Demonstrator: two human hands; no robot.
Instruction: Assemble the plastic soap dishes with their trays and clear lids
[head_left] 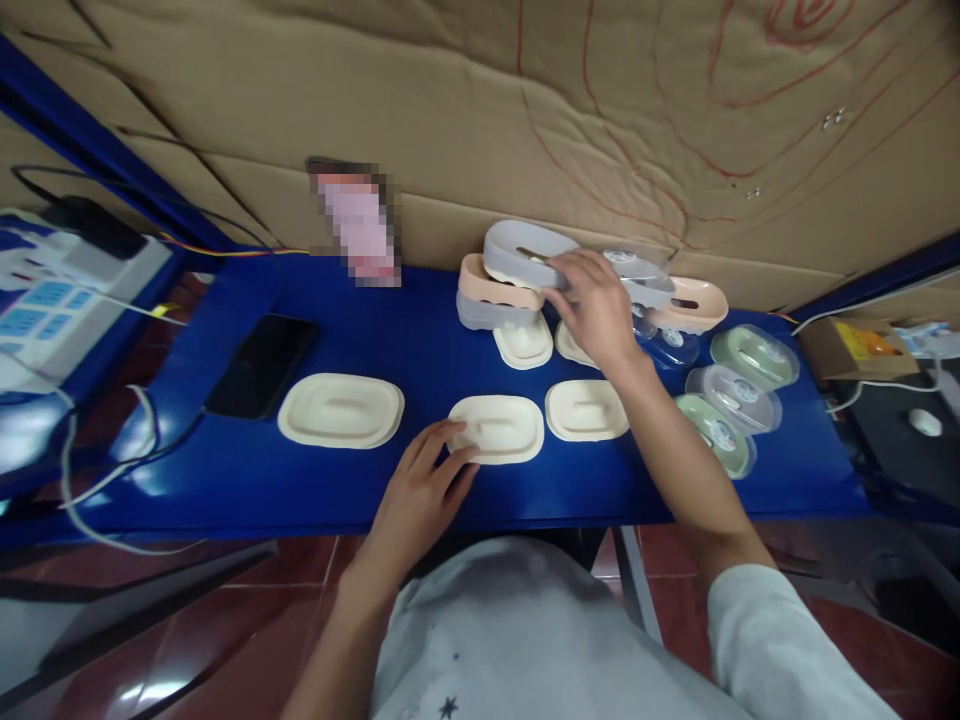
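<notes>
Cream trays (341,410) in a near row of three, with a grey bowl (517,240) atop the far stack.
From my remote post, I see the right hand (596,300) gripping the grey bowl's right end; the left hand (429,475) touches the middle tray (499,430), though I cannot tell whether it grips. I judge the work partway: clear-lidded cases (754,357) at right look complete, while the near row is uncovered and a peach bowl (487,280) sits stacked. The right forearm (675,450) partly hides the right-hand tray; a dark phone (259,370) lies left.
</notes>
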